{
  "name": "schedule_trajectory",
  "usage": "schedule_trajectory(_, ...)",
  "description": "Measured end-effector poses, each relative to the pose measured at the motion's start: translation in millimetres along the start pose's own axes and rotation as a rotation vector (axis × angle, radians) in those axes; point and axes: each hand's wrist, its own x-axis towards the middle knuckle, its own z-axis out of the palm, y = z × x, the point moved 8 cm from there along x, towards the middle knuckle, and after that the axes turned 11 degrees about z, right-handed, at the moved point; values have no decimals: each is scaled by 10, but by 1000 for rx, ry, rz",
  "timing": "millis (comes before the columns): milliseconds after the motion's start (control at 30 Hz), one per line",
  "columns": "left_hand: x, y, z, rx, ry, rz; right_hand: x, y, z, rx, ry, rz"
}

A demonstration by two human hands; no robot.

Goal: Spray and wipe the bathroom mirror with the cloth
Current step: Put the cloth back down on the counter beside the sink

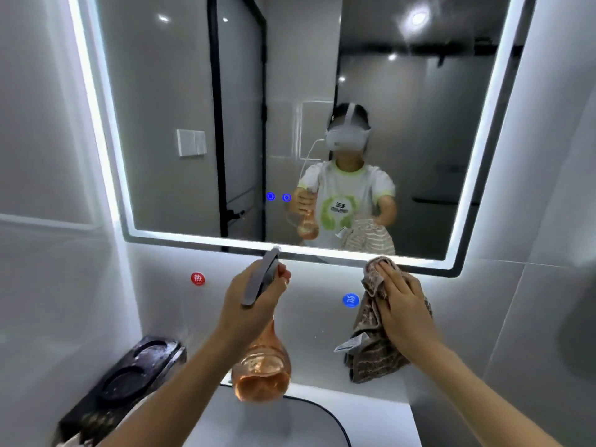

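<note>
A big wall mirror (180,101) with a lit white border fills the upper view and reflects a person. My left hand (248,304) grips the neck of a clear orange spray bottle (263,372) half full of liquid, its grey nozzle head (263,275) pointing up at the mirror's bottom edge. My right hand (403,311) holds a brown striped cloth (371,359) with flat fingers against the wall just under the mirror's lower right edge. Most of the cloth hangs below the hand.
A white basin with a dark rim (335,421) lies below the bottle. A black two-slot holder (129,379) stands at lower left. A red sticker (197,278) and a blue sticker (350,299) sit on the wall. Two blue touch buttons (278,197) glow on the mirror.
</note>
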Motion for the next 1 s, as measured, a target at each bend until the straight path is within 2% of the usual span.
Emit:
schedule_trajectory(167, -206, 16, -166, 46, 45, 25, -149, -76, 5, 47, 31, -20)
schedule_trajectory(500, -655, 93, -541, -127, 48, -20, -769, -159, -43, 25, 63, 109)
schedule_trajectory(700, -1002, 91, -644, -105, -52, 1, -1375, -77, -128, -22, 60, 224)
schedule_trajectory(800, -1223, 79, -523, -75, -129, 19, -1696, 23, -202, -61, 53, 262)
schedule_trajectory(1000, -1732, 213, -144, -92, -166, 57, -2324, 330, -75, -75, -48, 333)
